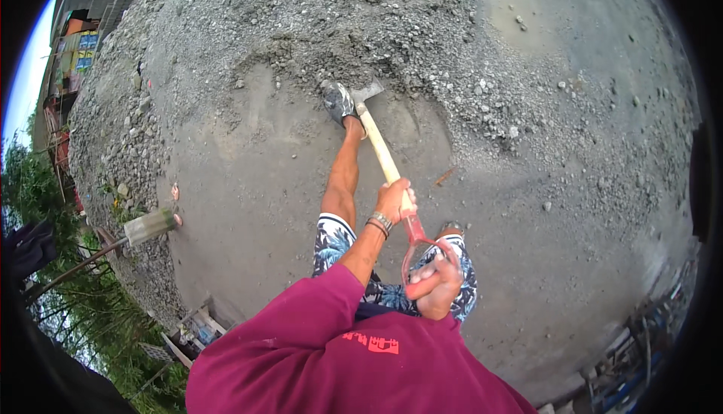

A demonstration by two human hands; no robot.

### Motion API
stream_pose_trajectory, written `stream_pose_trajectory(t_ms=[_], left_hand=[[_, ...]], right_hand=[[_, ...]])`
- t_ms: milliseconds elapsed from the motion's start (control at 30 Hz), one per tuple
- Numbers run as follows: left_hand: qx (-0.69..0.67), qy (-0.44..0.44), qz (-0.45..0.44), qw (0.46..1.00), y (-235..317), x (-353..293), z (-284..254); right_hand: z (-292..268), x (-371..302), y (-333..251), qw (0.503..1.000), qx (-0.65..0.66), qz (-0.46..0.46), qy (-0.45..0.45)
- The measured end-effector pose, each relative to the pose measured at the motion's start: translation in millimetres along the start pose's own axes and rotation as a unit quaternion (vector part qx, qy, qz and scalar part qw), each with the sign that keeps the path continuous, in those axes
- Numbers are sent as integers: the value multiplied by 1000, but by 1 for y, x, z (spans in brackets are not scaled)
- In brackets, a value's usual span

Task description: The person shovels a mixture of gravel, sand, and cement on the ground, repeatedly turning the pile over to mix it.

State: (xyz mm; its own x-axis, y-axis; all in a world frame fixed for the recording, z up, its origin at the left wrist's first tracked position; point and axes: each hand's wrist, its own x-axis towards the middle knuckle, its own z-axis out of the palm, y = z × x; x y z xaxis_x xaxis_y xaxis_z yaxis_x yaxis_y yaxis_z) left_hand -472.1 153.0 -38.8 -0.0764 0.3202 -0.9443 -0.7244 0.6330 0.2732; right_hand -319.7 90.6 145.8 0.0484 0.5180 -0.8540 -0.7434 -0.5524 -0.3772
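A shovel with a pale wooden shaft [380,146] and a red D-shaped grip slants across the middle, its grip end close to my body. My left hand [393,199], with a band round the wrist, is closed round the lower end of the wood, just above the red part. My right hand [440,286] wraps the red grip in front of my shorts. At the far end, the metal blade [367,92] meets the edge of the grey gravel [407,45], partly hidden there. Right beside the blade stands my left shoe [338,103], dark with a pale pattern.
Loose gravel spreads across the far side, with a muddy puddle [523,7] at the far right. Stones [132,135] are heaped along the left, near a pole with a pale cylindrical end [149,227]. A small brown stick [444,177] lies right of the shaft. Clutter [629,365] lines the near right.
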Motion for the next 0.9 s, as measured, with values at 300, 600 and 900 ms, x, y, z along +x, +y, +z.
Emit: stream_pose_trajectory(t_ms=[300, 600, 900], left_hand=[[154, -103, -54, 981, 17, 80, -31], [22, 79, -116, 990, 61, 222, -17], [-9, 80, -91, 993, 58, 188, -26]], right_hand=[[-67, 34, 24, 969, -57, 21, 241], [-90, 59, 59, 849, -222, -143, 457], [-99, 57, 27, 858, -288, -144, 401]])
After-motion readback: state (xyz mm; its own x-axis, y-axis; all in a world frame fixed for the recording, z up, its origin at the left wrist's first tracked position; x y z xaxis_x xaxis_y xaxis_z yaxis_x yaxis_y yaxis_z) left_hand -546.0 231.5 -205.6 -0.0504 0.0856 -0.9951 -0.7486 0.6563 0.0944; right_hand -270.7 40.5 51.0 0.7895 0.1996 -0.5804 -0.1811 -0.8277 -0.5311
